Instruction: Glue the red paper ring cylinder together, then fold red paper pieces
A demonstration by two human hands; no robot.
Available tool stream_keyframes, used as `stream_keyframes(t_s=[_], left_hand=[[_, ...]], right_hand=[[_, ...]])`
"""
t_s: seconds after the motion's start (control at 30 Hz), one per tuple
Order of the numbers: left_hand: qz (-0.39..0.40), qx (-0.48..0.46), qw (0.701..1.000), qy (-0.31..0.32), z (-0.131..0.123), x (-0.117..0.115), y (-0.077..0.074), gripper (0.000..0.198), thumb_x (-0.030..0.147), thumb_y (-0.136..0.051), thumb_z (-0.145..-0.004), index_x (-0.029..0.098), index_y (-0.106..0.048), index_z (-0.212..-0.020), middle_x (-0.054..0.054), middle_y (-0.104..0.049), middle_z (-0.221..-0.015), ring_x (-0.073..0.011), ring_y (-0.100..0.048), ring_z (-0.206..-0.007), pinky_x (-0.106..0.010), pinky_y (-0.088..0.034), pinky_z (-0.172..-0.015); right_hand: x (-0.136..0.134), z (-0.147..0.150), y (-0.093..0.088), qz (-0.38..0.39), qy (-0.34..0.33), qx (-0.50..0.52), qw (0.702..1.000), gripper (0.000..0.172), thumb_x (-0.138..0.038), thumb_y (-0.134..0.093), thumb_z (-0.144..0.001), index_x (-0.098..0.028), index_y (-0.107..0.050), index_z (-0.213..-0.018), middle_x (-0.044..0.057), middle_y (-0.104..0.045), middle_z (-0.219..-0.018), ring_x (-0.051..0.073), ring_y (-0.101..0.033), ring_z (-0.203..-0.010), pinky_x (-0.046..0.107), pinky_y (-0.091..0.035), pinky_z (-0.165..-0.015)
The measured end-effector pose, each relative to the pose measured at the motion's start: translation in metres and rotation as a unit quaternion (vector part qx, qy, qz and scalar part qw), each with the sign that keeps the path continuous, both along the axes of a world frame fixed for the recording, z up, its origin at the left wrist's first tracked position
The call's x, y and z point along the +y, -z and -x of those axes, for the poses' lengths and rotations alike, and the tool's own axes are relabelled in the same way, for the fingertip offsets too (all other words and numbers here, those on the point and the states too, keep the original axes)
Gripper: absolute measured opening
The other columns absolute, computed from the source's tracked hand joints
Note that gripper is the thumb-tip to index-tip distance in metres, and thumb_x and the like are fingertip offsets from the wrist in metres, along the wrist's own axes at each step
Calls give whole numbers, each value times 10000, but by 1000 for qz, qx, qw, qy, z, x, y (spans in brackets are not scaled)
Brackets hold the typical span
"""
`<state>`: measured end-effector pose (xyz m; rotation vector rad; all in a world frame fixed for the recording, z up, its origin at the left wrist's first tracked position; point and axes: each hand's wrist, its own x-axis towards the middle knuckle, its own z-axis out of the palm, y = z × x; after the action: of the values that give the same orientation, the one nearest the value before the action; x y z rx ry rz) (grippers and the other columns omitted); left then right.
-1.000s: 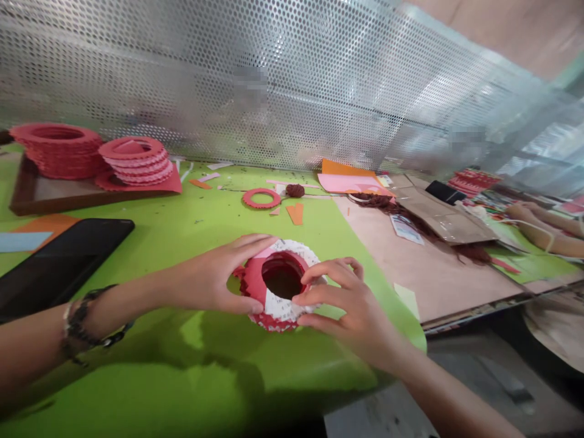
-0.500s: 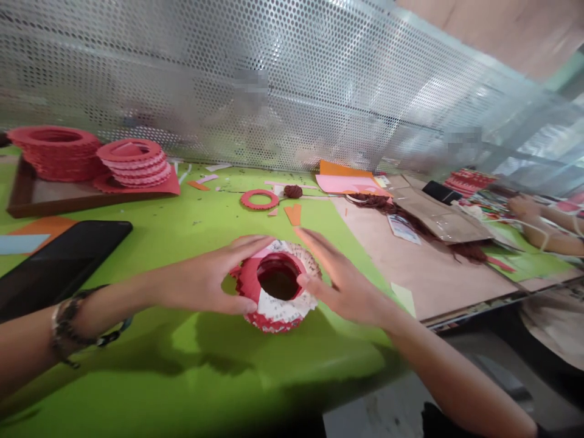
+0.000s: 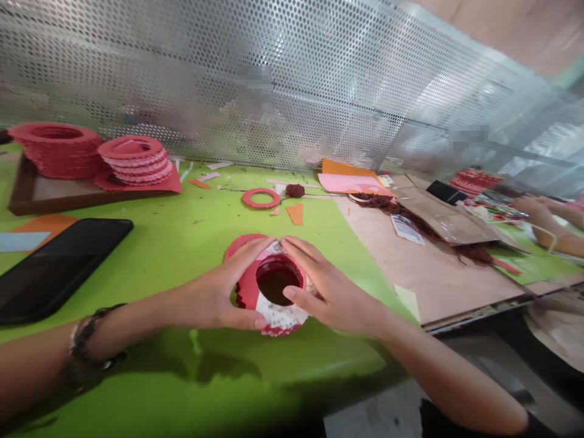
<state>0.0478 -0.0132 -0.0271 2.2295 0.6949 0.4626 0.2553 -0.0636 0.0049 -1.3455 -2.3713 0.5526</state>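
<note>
A stack of scalloped paper rings [image 3: 281, 312], red with a white printed patch on top, rests on the green table in front of me. Its round central hole looks dark. My left hand [image 3: 219, 292] curves round the left side, thumb at the near edge and fingers at the far edge. From the right, my right hand [image 3: 335, 292] clasps the stack, its fingers along the far side and its thumb over the hole's rim. The fingertips of both hands almost meet at the back. Much of the stack's right side is hidden by my right hand.
A brown tray [image 3: 18, 201] holds piles of red rings [image 3: 64, 158]. A black phone [image 3: 68, 267] lies at left. Beyond my hands are a single red ring [image 3: 261, 199], a brown yarn ball [image 3: 295, 190] and orange scraps [image 3: 295, 214]. Another person's hands [image 3: 538, 213] are far right.
My left hand has moved slightly right and nearer to me along the rings. The right hand has closed in round their far side. More red shows at the upper left of the stack.
</note>
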Motion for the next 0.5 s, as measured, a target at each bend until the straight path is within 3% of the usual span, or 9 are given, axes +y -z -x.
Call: stream_keyframes(t_s=[0.2,0.33,0.5], left_hand=[[-12,-6,1000,1,0,1,-3,955,559,-606,-676,222,-98,-1412,-103,-163,-1480,-339,-215,-1315,-460,-277,-1042],[-30,16,999,-9,0,2,-3,976,542,-614,-678,203,-78,-1420,-116,-156,-1481,-340,-219,-1314,-456,-261,-1050],[-33,-17,999,-13,-2,1,1,1013,581,-626,-642,198,-98,-1417,-120,-191,-1470,-349,-232,-1306,-470,-262,-1047]], right_hand=[[7,-12,4,44,-34,111,992,759,-507,-512,-787,-181,-207,-1401,115,-240,-1449,267,-223,-1333,454,-264,-1060],[9,-20,8,55,-11,157,986,836,-568,-554,-729,-227,-199,-1404,103,-229,-1458,287,-241,-1324,473,-259,-1056],[5,-4,12,-8,-2,139,990,661,-485,-436,-838,-157,-255,-1383,150,-327,-1402,266,-317,-1290,462,-292,-1040]])
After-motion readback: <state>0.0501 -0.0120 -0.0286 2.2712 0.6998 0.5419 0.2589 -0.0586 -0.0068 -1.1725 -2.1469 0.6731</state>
